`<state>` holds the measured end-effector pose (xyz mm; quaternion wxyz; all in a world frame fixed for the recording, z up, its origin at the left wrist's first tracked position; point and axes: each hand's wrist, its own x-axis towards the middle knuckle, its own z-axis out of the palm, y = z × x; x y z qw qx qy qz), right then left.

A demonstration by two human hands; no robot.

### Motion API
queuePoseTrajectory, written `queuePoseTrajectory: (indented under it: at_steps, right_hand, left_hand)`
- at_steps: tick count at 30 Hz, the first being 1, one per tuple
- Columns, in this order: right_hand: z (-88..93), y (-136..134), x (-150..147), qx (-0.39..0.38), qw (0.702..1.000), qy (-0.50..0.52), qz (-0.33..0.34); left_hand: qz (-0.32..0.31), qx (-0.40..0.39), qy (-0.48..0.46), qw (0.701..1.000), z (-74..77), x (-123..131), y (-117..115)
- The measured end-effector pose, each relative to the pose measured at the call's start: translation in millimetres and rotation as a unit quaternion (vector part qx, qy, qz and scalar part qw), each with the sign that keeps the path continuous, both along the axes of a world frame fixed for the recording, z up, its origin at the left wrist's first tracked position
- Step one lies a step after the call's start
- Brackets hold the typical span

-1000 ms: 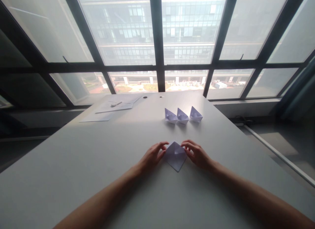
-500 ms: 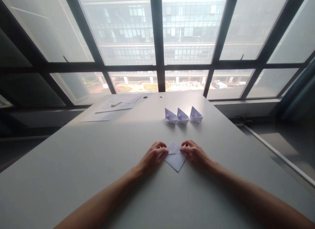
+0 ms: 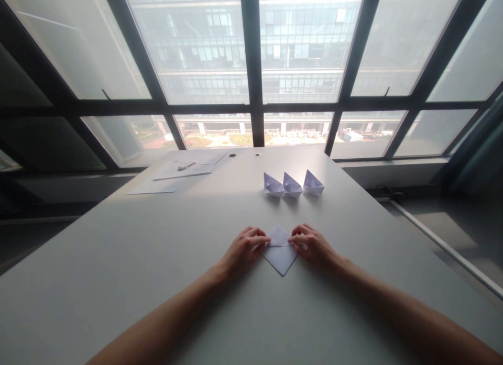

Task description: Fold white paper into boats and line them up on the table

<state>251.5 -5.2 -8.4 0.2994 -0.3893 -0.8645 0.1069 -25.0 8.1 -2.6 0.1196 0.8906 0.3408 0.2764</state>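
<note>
A folded sheet of white paper (image 3: 280,259) lies on the table in a diamond shape, one corner pointing toward me. A crease or flap edge runs across its middle. My left hand (image 3: 247,247) pinches its left corner between thumb and fingers. At the opposite corner, my right hand (image 3: 310,244) grips the paper the same way, fingers curled. The fingertips cover both side corners. Beyond my hands stand three folded paper boats: a left one (image 3: 273,186), a middle one (image 3: 292,186) close beside it, and a right one (image 3: 313,184) slightly apart.
White paper sheets (image 3: 157,186) lie at the far left of the white table (image 3: 188,223), with a small white object (image 3: 186,166) on top that I cannot make out. Two holes pierce the far edge, one a dark cable hole (image 3: 232,155). Tall windows rise behind.
Both hands keep hold of the folded paper. Its near corner has shifted very slightly left and toward me; the fingers have moved a touch. The boats stay put.
</note>
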Motion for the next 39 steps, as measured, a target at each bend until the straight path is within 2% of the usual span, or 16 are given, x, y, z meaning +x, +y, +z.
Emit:
queuePoseTrajectory:
  at_steps: [25,35,39]
  right_hand:
    - [0.0,-1.5,-1.3,0.023,0.999,-0.016,0.036]
    - [8.6,-5.5,-3.3,0.007,0.997,-0.006,0.074]
    - [10.3,-7.8,-2.5,0.013,0.997,-0.017,0.080]
  left_hand:
    - [0.007,0.007,0.041,0.999,4.2,0.5,-4.1]
    - [0.025,0.036,0.096,0.994,7.2,1.9,-7.7]
    - [0.020,0.034,0.084,0.996,8.0,1.6,-6.9]
